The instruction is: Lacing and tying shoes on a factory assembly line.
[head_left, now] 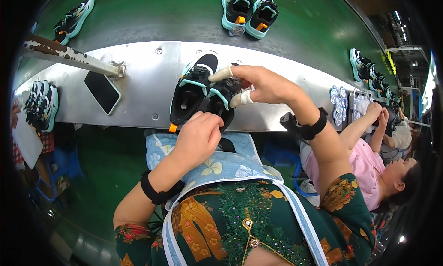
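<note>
Steadying a black shoe (216, 105), apparently, the right hand (267, 85) spreads thumb and forefinger astride its tongue (227, 87); the left hand (198, 137) curls at its heel, whether pinching unclear.

Pretty clearly a shoe factory, matching sneakers (262, 23) dotted along a big green worktop (175, 17), steel ledge (138, 104) running down its edge, bunch of round tags (339, 104), co-worker in pink (364, 169) at the same bench
</note>
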Demonstrator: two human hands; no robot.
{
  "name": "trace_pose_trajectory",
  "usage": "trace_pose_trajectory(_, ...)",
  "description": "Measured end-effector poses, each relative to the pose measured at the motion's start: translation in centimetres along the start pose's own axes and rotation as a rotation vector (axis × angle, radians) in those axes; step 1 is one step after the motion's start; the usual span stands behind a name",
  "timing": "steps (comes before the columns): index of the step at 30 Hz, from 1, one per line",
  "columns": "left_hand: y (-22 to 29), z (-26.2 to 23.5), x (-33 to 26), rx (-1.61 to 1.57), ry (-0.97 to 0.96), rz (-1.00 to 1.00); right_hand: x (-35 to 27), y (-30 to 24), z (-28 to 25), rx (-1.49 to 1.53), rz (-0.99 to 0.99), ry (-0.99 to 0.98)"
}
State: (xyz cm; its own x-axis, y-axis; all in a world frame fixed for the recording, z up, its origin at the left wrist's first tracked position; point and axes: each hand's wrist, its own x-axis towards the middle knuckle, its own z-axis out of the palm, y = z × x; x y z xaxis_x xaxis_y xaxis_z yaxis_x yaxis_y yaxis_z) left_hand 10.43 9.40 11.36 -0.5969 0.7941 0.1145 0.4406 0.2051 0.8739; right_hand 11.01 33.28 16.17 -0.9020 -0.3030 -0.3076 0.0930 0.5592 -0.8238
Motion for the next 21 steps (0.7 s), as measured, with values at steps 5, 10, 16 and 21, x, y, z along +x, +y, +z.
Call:
trace_pose_trajectory(5,-0.5,1.0,0.2,0.038,0.108,-0.063,-2.0,0.2,0.4,-0.303,-0.018,-0.092)
trace_pose_trajectory(10,-0.5,0.9,0.8,0.046,0.180,-0.153,-3.2,-0.6,1.8,-0.076,0.128,-0.010)
trace_pose_trajectory(16,1.0,-0.9,-0.3,0.046,-0.103,-0.057,-3.1,-0.4,2.5,-0.144,0.139,0.122)
trace_pose_trajectory(21,-0.2,0.1,-0.7,0.112,-0.100,0.034,-4.6,-1.0,4.4,-0.270,-0.007,0.181)
